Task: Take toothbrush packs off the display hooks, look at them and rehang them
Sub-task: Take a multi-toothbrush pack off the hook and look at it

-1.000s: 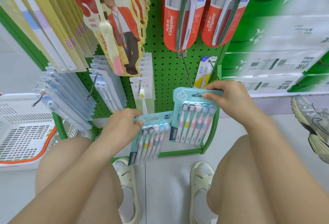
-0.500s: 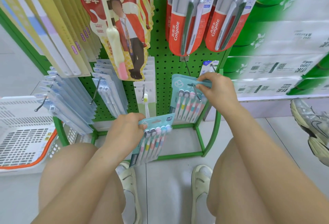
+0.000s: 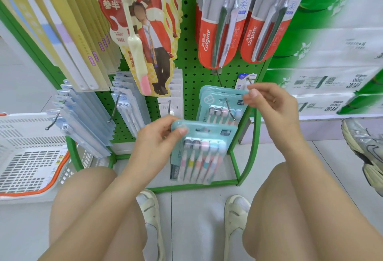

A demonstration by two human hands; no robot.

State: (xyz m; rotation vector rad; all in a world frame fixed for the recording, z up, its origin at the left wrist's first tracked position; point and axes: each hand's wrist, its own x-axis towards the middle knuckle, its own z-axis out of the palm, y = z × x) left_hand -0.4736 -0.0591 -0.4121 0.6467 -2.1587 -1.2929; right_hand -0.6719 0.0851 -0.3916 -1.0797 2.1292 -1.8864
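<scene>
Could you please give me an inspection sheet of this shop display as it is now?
Surface: green pegboard rack with metal hooks.
Job's things: teal pack on the hook; second teal pack off the hook, in front.
Clutter: white basket on the floor at left.
Grippers: left hand pinches the second teal pack's top corner; right hand pinches the hung pack's top right corner.
Cables: nothing seen.
Surroundings: Colgate packs above; blue packs at left; a sneaker at right.
</scene>
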